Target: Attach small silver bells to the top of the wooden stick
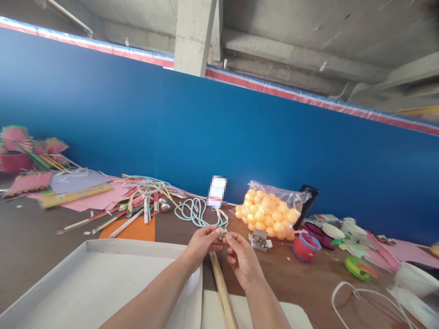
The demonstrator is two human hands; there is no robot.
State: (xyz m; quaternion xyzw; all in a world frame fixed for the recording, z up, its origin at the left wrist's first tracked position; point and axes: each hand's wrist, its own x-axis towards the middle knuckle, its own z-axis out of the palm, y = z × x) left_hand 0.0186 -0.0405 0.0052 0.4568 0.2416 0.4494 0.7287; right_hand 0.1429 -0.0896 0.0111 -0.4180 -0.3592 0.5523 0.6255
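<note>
Currently my left hand (202,242) and right hand (242,257) both pinch a small metal piece (222,233) just above the table (34,237), near the pale cord (195,212); working it likely needs steady fingertips.

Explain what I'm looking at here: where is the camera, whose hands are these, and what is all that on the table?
There is no machine here. A person works with two bare hands, and the single picture comes from a camera worn on their head, looking forward and down. The left hand and right hand meet above the brown table and pinch a small shiny metal piece between their fingertips; it is too small to identify. Under the forearms lie a white tray and a wooden stick. Behind the hands are a pale blue cord, a clear bag of orange balls, a small box of metal bits and a red roll. To the left lie coloured paper sheets and straws, in front of a blue wall.
</note>
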